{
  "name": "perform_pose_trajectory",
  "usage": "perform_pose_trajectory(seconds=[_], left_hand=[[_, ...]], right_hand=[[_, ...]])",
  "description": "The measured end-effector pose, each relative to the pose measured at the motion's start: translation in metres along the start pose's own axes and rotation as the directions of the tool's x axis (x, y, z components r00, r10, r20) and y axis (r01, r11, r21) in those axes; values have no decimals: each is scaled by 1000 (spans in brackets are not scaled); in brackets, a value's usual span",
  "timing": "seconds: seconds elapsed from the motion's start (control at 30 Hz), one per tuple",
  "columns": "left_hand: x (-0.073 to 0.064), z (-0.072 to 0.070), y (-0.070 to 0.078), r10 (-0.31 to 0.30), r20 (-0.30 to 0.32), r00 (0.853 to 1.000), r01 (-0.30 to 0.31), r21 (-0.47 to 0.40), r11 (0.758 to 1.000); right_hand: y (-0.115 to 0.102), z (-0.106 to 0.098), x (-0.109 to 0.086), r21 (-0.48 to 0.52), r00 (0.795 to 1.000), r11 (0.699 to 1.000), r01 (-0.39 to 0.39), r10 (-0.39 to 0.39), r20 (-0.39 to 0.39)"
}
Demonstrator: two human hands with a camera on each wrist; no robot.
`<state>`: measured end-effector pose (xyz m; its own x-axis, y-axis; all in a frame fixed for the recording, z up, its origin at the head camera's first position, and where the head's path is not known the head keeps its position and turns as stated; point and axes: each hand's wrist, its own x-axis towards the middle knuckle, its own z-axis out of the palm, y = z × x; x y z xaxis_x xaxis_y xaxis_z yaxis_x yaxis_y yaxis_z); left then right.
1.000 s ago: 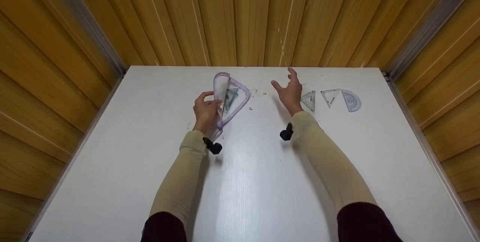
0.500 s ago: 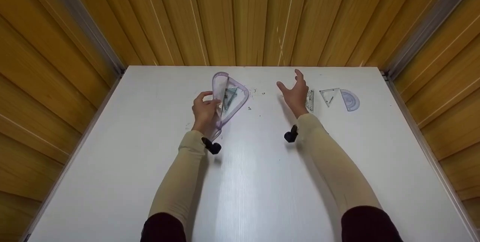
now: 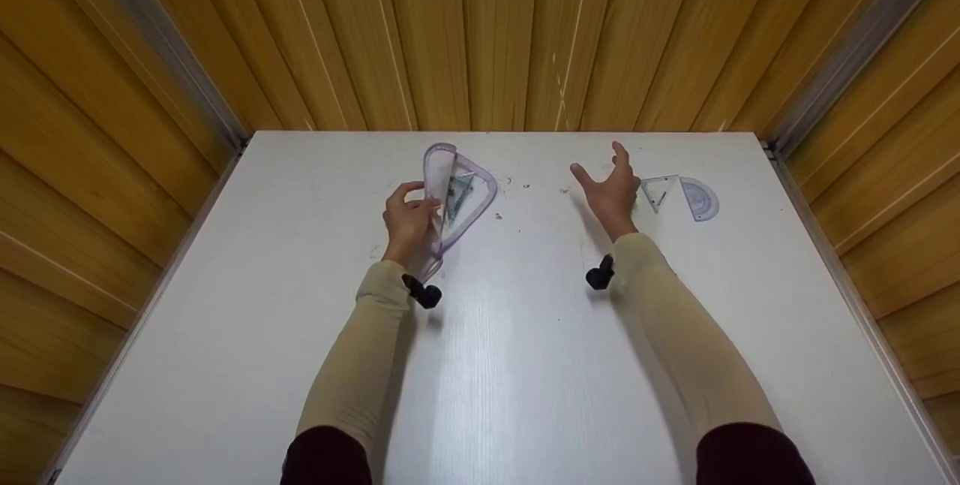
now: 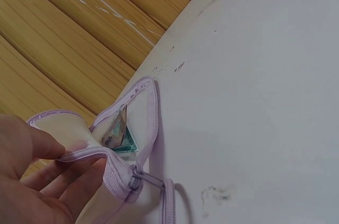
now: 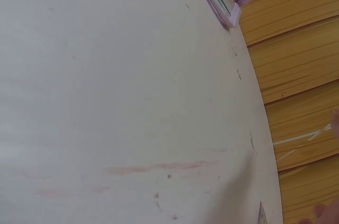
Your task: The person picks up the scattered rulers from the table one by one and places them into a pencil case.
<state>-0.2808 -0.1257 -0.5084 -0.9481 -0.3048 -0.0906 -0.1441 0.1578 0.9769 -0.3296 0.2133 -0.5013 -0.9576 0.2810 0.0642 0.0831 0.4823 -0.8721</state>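
Note:
My left hand (image 3: 409, 221) pinches the raised flap of a clear zip pouch (image 4: 127, 173) with purple edging, thumb on one side and fingers on the other. Through the pouch's opening a green-tinted set square (image 4: 124, 140) shows. My right hand (image 3: 613, 196) hovers over the table to the right of the pouch, thumb and fingers spread, holding nothing. It covers the set square seen there earlier. Just right of that hand lie a clear set square (image 3: 660, 191) and a bluish protractor (image 3: 700, 200), side by side. Only a few fingertips (image 5: 326, 214) of it show in the right wrist view.
The white table (image 3: 480, 365) carries small dark marks (image 3: 500, 215) near the pouch and reddish smears (image 5: 159, 167). Wood-patterned walls (image 3: 465, 34) rise at its back and both sides. Each wrist wears a small black camera (image 3: 422, 292).
My right hand has moved right, step by step, and now hides the nearest set square. The left hand and the pouch have stayed in place.

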Motion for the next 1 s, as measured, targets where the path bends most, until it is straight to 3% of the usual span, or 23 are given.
perform_pose_trajectory(seconds=[0.4, 0.7, 1.0], left_hand=[[0, 1, 1, 3, -5, 1000, -3, 5, 1000], [-1, 1, 2, -5, -12, 1000, 6, 27, 1000], [-2, 3, 3, -20, -12, 1000, 20, 1, 1000]], right_hand=[[12, -17, -4, -11, 999, 999, -35, 35, 4], [15, -21, -2, -50, 994, 993, -104, 103, -25], [20, -25, -3, -75, 987, 985, -156, 158, 12]])
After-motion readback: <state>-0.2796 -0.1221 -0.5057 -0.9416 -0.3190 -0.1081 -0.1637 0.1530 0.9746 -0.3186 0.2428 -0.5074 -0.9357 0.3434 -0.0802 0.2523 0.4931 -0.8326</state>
